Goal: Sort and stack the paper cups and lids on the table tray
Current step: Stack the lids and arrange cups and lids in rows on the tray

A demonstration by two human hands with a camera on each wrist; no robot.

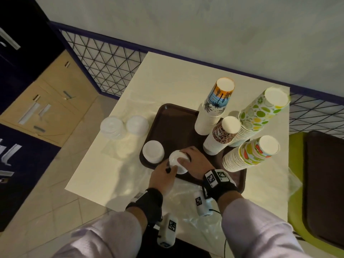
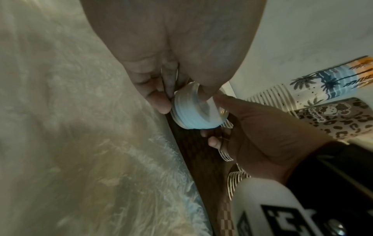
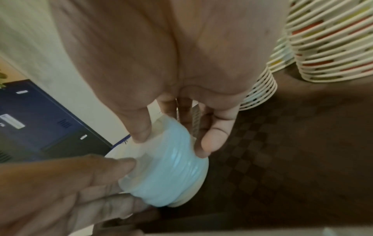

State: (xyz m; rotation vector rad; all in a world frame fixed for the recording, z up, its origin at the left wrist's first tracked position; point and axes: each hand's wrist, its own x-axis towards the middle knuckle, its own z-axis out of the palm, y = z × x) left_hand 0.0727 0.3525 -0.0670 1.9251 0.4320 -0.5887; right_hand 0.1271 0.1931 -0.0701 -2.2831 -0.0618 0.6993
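While both hands work at the near edge of the dark brown plastic tray (image 1: 173, 123), a lot of the sorting looks done. Four tall stacks of upside-down paper cups stand on the right side of the tray: the palm-tree cup stack (image 1: 214, 107), the leopard-spot cup stack (image 1: 222, 135), the lime-and-lemon cup stack (image 1: 260, 112) and the striped fruit cup stack (image 1: 249, 155). The lime one leans a bit.

The left hand (image 1: 162, 176) and the right hand (image 1: 195, 161) hold the small stack of white plastic lids (image 1: 176, 162) between them. It sits on the tray, right by the near rim. The left fingers curl round one side of it, and the right thumb and fingers pinch the other side (the wrist views show this best).

Another short stack of white lids (image 1: 153, 151) is already on the tray, just beside the held one. Two piles of clear dome lids (image 1: 111, 127) (image 1: 136, 124) sit on the cream table (image 1: 176, 77), off the tray to the left. I think those are what is left to bring over.

For room, the middle and far left of the tray are bare and dark, so lids could go there. The cup stacks are near the right hand, and a bump could tip the leaning one. Crinkly clear plastic wrap (image 1: 188, 200) lies under the wrists at the table's near edge, and the held stack is close to the tray's edge.
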